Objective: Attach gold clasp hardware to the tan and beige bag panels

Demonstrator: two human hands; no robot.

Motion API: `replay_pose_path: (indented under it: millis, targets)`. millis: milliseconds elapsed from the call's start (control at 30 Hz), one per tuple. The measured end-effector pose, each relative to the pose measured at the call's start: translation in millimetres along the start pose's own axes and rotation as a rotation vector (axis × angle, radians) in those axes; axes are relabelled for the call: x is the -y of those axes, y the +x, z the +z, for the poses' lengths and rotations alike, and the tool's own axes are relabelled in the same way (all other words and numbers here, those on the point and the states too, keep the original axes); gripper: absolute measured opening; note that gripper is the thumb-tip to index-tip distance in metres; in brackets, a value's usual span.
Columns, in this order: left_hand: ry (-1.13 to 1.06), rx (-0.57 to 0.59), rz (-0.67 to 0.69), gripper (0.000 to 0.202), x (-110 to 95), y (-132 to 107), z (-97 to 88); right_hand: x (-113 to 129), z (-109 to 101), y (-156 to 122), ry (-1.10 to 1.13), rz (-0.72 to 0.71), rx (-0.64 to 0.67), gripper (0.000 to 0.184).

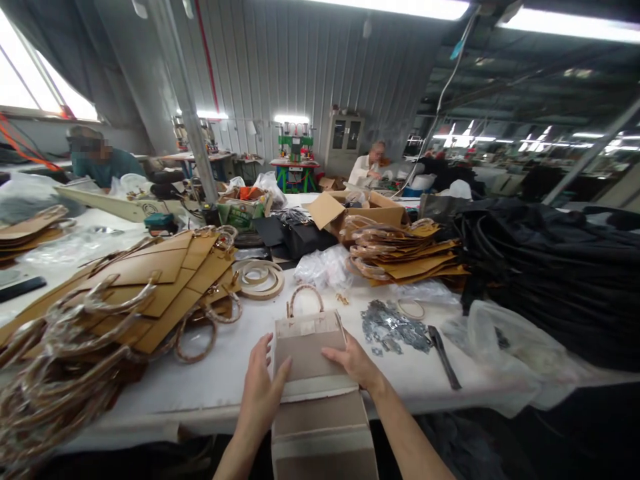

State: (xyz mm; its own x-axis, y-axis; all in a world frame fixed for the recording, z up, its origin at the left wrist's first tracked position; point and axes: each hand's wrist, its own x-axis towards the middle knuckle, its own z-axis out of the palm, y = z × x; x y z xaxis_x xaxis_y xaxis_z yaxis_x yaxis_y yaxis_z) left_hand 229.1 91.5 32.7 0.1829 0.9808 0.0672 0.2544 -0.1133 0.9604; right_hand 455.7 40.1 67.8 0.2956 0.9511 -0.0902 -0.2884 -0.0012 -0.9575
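On my feed, the left hand [261, 395] and the right hand [354, 363] are both spread, fingers apart and pinching nothing, resting on a flat beige bag panel [310, 357] from either side. That panel sits at the near edge of a white-covered work table [215, 393], its lower part hanging past the edge, with a looped tan handle [304, 298] standing up at its far end. To the left lies a heap of tan panels with plastic-wrapped handles [150, 280], and just beyond it a coil of tan strips [257, 280]. To the right are scattered grey metal pieces [393, 330] and a dark flat-bladed tool [443, 357], possibly a scraper, though I can't resolve it well. A clear plastic bag [510, 347] lies against a pile of black fabric [540, 267]. A co-worker in a white top [363, 172] sits farther back.
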Motion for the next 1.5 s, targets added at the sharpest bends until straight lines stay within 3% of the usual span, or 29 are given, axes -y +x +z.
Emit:
replay_pose_path:
  millis: [100, 267, 433, 500, 633, 767, 900, 1000, 1100, 1167, 1267, 1333, 1433, 1500]
  targets:
    - [0.13, -0.008, 0.121, 0.058, 0, -1, 9.1, 6, 7, -1, -0.07, 0.004, 0.091, 0.059]
    - [0.183, -0.06, 0.141, 0.061, -14, -6, 17.2, 20, 14, -4, -0.203, -0.121, 0.139, 0.055]
    - [0.039, 0.165, 0.11, 0.08, -53, -27, 18.2, 47, 27, -20, -0.348, -0.228, 0.075, 0.06]
    - [0.01, 0.196, 0.106, 0.087, -68, -34, 19.8, 59, 33, -26, -0.378, -0.262, 0.068, 0.062]
    - [0.038, 0.109, 0.137, 0.086, -79, -37, 20.9, 74, 35, -35, -0.442, -0.252, 0.117, 0.063]
    - [0.076, -0.024, 0.154, 0.083, -68, -31, 15.8, 73, 23, -43, -0.369, -0.145, 0.185, 0.067]
    - [-0.025, -0.084, -0.03, 0.095, -52, -23, 8.7, 62, 5, -48, -0.194, 0.019, 0.22, 0.068]
    - [-0.276, 0.042, -0.182, 0.094, -49, -21, 5.9, 53, -5, -47, -0.085, 0.073, 0.213, 0.067]
    - [-0.535, 0.197, -0.311, 0.074, -56, -23, 5.3, 44, -11, -43, 0.015, 0.136, 0.226, 0.063]
    - [-0.676, 0.238, -0.445, 0.067, -59, -25, 5.3, 39, -12, -41, 0.063, 0.182, 0.259, 0.06]
    - [-0.748, 0.25, -0.624, 0.073, -56, -24, 7.1, 41, -10, -41, 0.05, 0.158, 0.294, 0.06]
    - [-0.647, 0.178, -0.591, 0.086, -48, -20, 12.2, 50, -6, -44, -0.048, 0.066, 0.284, 0.062]
    - [-0.372, 0.002, -0.333, 0.106, -44, -18, 24.6, 69, 5, -54, -0.39, -0.137, 0.147, 0.068]
    - [-0.28, -0.007, -0.166, 0.109, -51, -26, 30.9, 78, 17, -64, -0.681, -0.268, 0.037, 0.075]
